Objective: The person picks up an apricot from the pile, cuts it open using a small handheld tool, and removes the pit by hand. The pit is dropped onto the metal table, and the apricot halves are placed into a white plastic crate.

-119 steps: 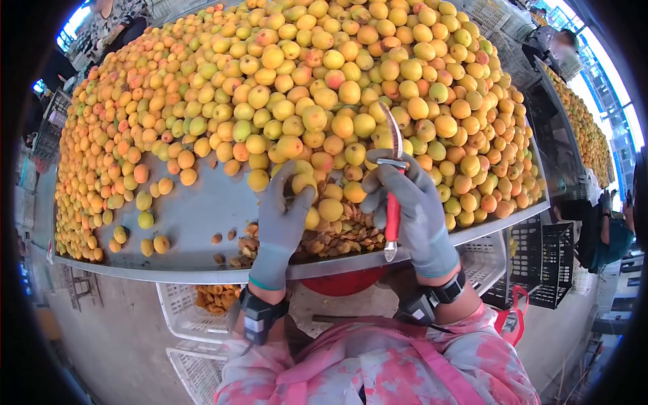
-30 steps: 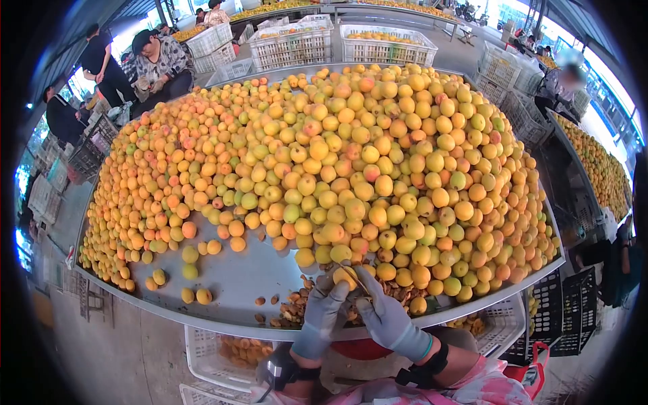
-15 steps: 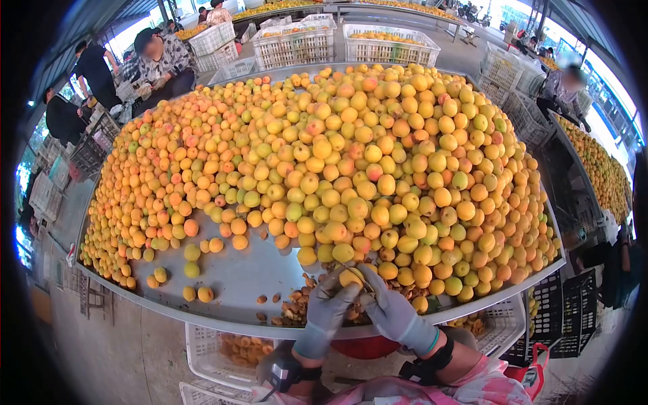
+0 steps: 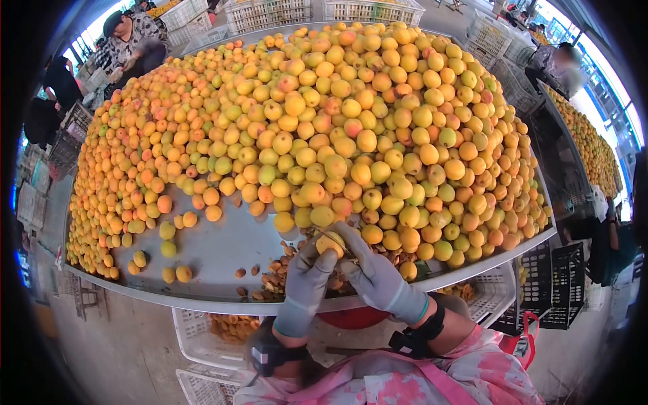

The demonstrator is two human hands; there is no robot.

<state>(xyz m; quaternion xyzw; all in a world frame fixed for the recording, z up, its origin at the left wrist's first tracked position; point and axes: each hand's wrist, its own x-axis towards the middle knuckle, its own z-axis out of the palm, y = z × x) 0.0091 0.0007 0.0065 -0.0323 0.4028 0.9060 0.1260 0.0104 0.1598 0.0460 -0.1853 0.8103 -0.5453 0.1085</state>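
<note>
My left hand (image 4: 307, 275), in a grey glove, grips a yellow apricot (image 4: 329, 244) above the near edge of the metal table (image 4: 226, 253). My right hand (image 4: 380, 275), gloved alike, is closed at the fruit's right side. A thin dark edge shows between its fingers and the apricot; what it belongs to is hidden. Brown apricot pits (image 4: 273, 281) lie in a heap beside and beneath my hands, with a few loose ones to the left. Right in front of my fingers rises a large pile of whole apricots (image 4: 337, 128).
Below the table edge stand a white crate (image 4: 192, 337) with orange fruit pieces, a red container (image 4: 351, 318) and a white crate (image 4: 496, 295) at right. Black crates (image 4: 565, 287) stand farther right. A person (image 4: 138, 40) sits at far left, another (image 4: 553, 67) at far right.
The view has tilted down and shifted, so the table and pile appear higher and farther left. Both hands stay together at the apricot, with more of its cut-looking side facing up.
</note>
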